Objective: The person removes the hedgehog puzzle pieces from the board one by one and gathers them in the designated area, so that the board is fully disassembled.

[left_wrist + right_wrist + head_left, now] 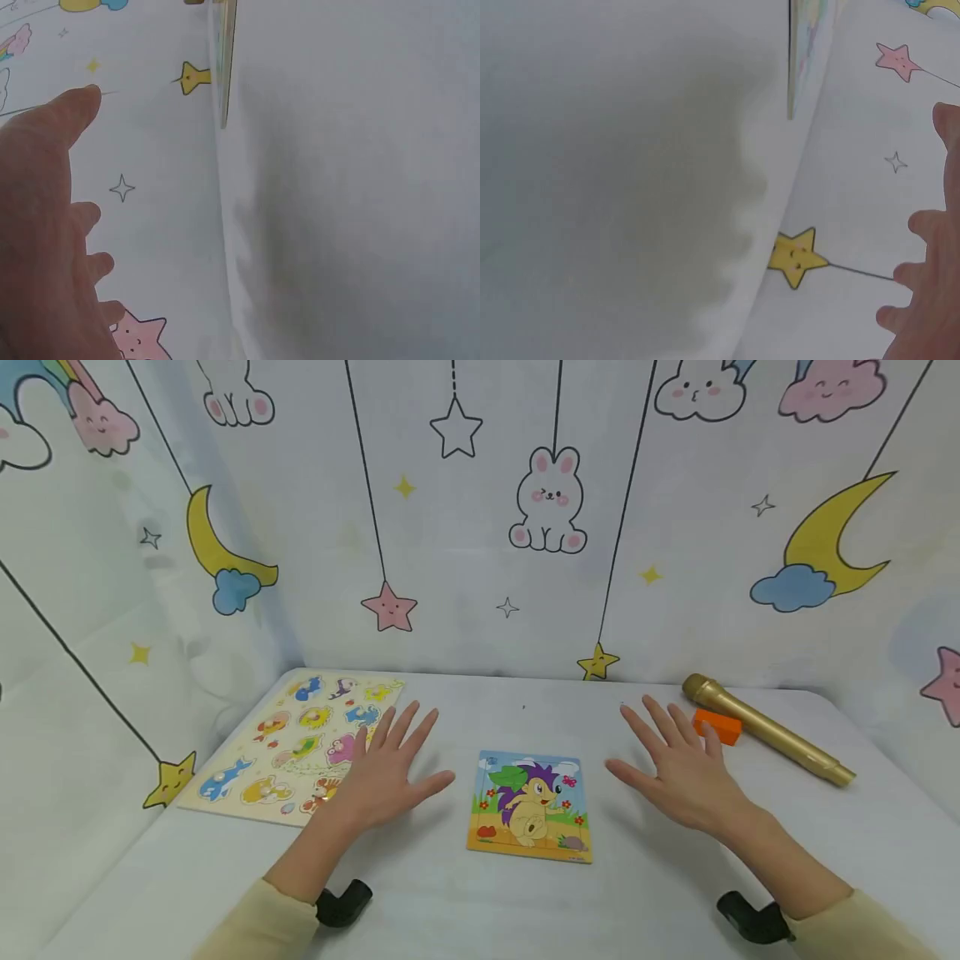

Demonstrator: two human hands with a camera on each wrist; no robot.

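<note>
A small square puzzle (529, 807) with a purple-spined hedgehog picture lies flat on the white table between my hands. My left hand (386, 779) is held palm down with fingers spread, left of the puzzle and partly covering the right edge of a larger animal puzzle board (247, 747). To the puzzle's right, my right hand (682, 768) has its fingers spread too and holds nothing. Near its fingertips are an orange block (717, 727) and a gold microphone (772, 732). In the wrist views, the left hand (45, 225) and right hand (934, 262) show at the outer edges.
The white table (540, 910) ends at the back against a white curtain (465, 527) printed with stars, moons and rabbits. The same cloth stands along the left side. A black curved piece is at each wrist, at the sleeve ends.
</note>
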